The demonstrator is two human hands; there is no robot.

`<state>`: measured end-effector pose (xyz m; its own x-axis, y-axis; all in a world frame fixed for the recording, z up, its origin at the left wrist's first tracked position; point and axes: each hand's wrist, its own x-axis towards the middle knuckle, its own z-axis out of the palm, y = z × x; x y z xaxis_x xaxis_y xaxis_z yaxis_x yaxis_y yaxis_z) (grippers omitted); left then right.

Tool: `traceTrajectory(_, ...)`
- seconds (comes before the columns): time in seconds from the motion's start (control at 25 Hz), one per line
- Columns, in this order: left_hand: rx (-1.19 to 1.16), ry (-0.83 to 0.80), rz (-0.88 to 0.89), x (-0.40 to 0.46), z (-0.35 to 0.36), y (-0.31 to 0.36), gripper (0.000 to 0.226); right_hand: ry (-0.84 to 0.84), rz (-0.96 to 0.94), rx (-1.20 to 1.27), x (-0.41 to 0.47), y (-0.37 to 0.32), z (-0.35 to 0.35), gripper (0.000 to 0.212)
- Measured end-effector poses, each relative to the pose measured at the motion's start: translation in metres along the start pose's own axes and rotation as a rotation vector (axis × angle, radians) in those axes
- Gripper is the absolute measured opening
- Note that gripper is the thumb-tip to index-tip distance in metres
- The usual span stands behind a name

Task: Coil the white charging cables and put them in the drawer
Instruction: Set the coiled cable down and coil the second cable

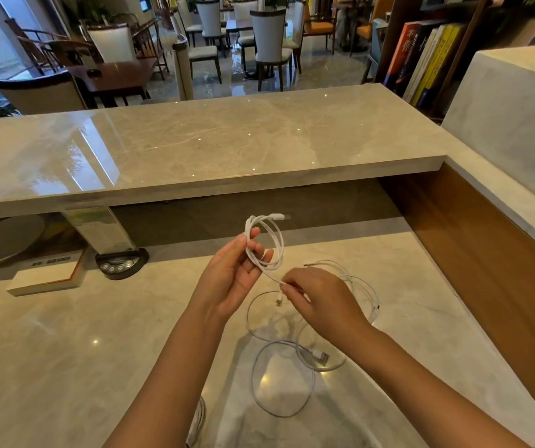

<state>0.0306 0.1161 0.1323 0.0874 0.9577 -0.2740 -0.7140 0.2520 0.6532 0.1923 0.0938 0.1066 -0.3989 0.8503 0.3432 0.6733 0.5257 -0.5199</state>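
Note:
My left hand (233,273) holds a white charging cable (275,240) above the desk, wound into a small coil of a few loops, one plug sticking out at the top. My right hand (321,299) pinches the free tail of that cable just below the coil, and its small plug hangs under my fingers. More white cables (283,379) lie loose and tangled on the marble desk (81,350) beneath and behind my right hand, one USB plug pointing right. No drawer is in view.
A raised marble counter (195,147) runs across above the desk. Under its left end stand a clear sign holder on a dark base with buttons (120,263) and a flat white box (46,279). A wood panel (486,263) closes the right side.

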Motion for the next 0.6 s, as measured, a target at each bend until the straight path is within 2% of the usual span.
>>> traceTrajectory(0.08,-0.075,-0.007,-0.004,0.001,-0.007,0.004,0.025,0.059,-0.021,-0.25,-0.007,0.018,-0.002,0.006)
traceTrajectory(0.16,-0.112,-0.029,-0.007,0.0,-0.013,0.002,0.024,0.004,0.198,-0.277,-0.009,0.024,-0.01,0.01)
traceTrajectory(0.24,-0.114,-0.046,-0.011,-0.001,-0.014,-0.004,0.023,-0.064,0.515,0.021,-0.007,0.025,-0.016,0.015)
traceTrajectory(0.36,-0.111,-0.058,-0.023,-0.005,-0.011,-0.013,0.022,0.187,0.826,0.546,0.002,0.031,-0.015,0.006)
traceTrajectory(0.4,-0.113,-0.069,-0.031,-0.006,-0.01,-0.016,0.021,0.232,0.874,0.644,0.005,0.031,-0.015,0.003)
traceTrajectory(0.44,-0.116,-0.086,-0.042,-0.007,-0.008,-0.018,0.02,0.228,0.899,0.718,0.007,0.031,-0.014,0.01)
traceTrajectory(0.6,-0.115,-0.137,-0.083,-0.008,-0.005,-0.021,0.017,0.003,0.813,0.805,0.007,0.026,-0.011,0.02)
